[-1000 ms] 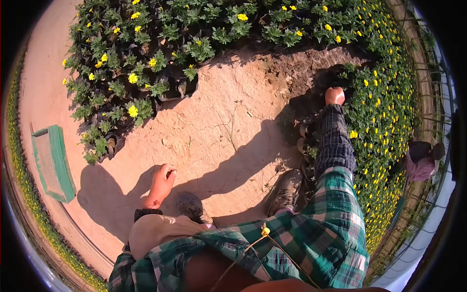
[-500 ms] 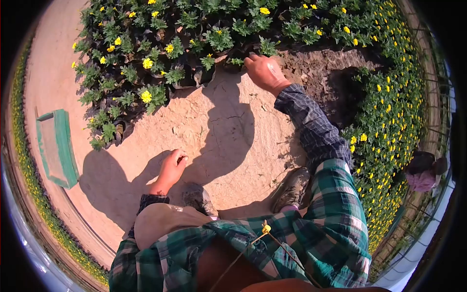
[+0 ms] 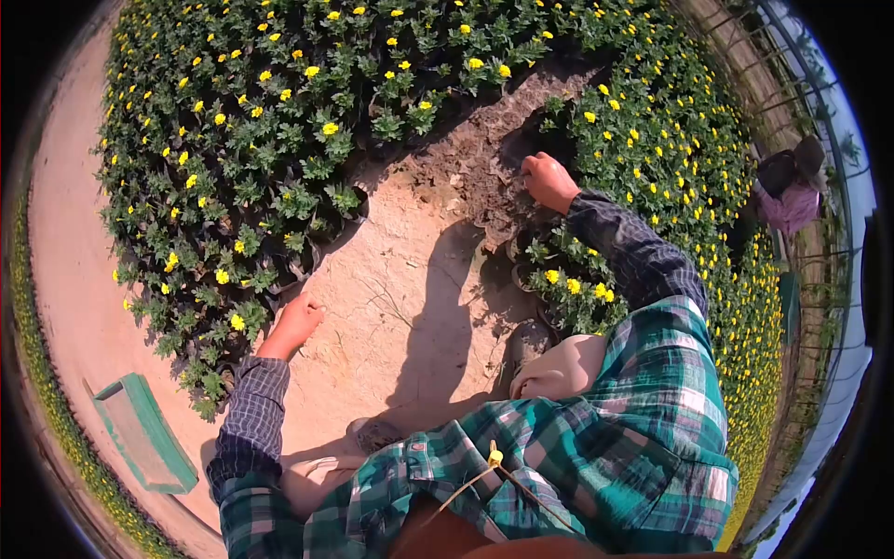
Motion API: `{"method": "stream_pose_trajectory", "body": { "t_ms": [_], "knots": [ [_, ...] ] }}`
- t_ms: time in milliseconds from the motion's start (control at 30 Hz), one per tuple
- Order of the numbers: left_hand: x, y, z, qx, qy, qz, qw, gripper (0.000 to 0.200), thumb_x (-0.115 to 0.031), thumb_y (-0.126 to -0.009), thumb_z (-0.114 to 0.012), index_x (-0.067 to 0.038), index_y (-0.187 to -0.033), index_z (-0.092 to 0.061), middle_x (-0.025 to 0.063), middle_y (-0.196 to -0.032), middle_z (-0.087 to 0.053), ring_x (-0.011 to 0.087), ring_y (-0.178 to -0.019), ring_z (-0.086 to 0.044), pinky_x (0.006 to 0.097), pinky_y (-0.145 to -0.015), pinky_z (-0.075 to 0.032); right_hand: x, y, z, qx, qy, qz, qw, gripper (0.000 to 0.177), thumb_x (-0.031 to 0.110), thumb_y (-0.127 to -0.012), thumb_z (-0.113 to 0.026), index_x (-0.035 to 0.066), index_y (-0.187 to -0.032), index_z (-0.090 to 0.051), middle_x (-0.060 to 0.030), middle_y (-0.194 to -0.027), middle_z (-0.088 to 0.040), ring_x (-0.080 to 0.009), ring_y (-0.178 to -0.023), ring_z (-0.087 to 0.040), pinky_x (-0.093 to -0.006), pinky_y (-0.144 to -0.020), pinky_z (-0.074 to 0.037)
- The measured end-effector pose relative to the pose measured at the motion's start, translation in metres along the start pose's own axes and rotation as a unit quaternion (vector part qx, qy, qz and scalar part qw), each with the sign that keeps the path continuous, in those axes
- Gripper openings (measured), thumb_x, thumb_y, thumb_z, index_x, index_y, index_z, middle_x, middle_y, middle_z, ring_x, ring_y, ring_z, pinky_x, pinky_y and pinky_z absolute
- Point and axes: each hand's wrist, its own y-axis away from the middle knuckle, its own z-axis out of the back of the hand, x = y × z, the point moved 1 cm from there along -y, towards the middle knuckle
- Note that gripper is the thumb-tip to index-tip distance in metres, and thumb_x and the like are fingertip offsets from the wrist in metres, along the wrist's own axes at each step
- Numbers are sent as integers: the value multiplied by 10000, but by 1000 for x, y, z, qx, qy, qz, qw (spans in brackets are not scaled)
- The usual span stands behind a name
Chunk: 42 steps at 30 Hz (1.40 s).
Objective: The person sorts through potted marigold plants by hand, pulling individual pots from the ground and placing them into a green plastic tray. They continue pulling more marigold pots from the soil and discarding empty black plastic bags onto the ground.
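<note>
My right hand (image 3: pixel 549 183) reaches over dark, crumbly soil (image 3: pixel 480 154) at the edge of the right-hand block of yellow-flowered plants (image 3: pixel 643 158). Its fingers are curled together, and whatever may be in them is hidden against the dark shadow there. My left hand (image 3: pixel 298 321) is low on the left, loosely closed with nothing visible in it. It is close to the edge of the left-hand block of potted yellow flowers (image 3: pixel 233 168), whose dark pots show along the border.
Pale dry ground (image 3: pixel 391 279) lies between the blocks, with my shoes (image 3: pixel 372 435) on it. A green-framed tray (image 3: pixel 144 433) rests on the path at left. Another person (image 3: pixel 790 191) is at the far right, beyond the flowers.
My right hand has left the pots of the left-hand block and moved to the right-hand block's edge. My left hand has come nearer the left-hand plants. The view has shifted.
</note>
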Motion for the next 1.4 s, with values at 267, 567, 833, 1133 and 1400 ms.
{"method": "stream_pose_trajectory", "body": {
  "t_ms": [267,567,833,1133,1400],
  "knots": [
    [-48,-51,-69,-74,-179,243,950,774,-353,-615,-838,73,-1144,-466,281,-1158,-538,388,-1147,-493,406,-977,-417,-106,-60,-48,-114,-17,-276,954,426,-2,-767,-487,96,-1177,-542,-277,-1099,-547,-429,-1032,-547,-469,-865,-465],
    [-38,-52,-69,-79,-180,227,954,782,-357,-591,-856,63,-1125,-470,276,-1162,-530,387,-1115,-510,411,-941,-435,-91,-69,-37,-131,-5,-60,990,122,97,-810,-536,13,-893,-569,-213,-914,-598,-397,-892,-593,-463,-738,-476],
    [-40,-52,-70,-81,-172,222,956,778,-357,-586,-859,58,-1119,-473,278,-1156,-530,386,-1114,-510,413,-932,-438,83,-80,-27,-35,-168,190,967,190,130,-693,-616,-6,-805,-545,-179,-810,-571,-382,-809,-580,-449,-720,-477],
    [-38,-50,-70,-91,-160,193,964,730,-319,-581,-868,66,-1067,-483,275,-1105,-546,396,-1076,-518,426,-925,-434,112,-71,-65,-58,-150,287,944,83,107,-789,-538,38,-832,-549,-135,-825,-545,-338,-816,-590,-422,-689,-501],
    [-33,-52,-74,-88,-165,207,960,720,-320,-585,-867,61,-1058,-480,275,-1092,-540,399,-1067,-514,430,-913,-438,-149,-112,-64,-305,-178,-434,829,478,268,-848,-647,-97,-1062,-424,-165,-714,-629,-251,-536,-646,-312,-458,-540]
  ]
}}
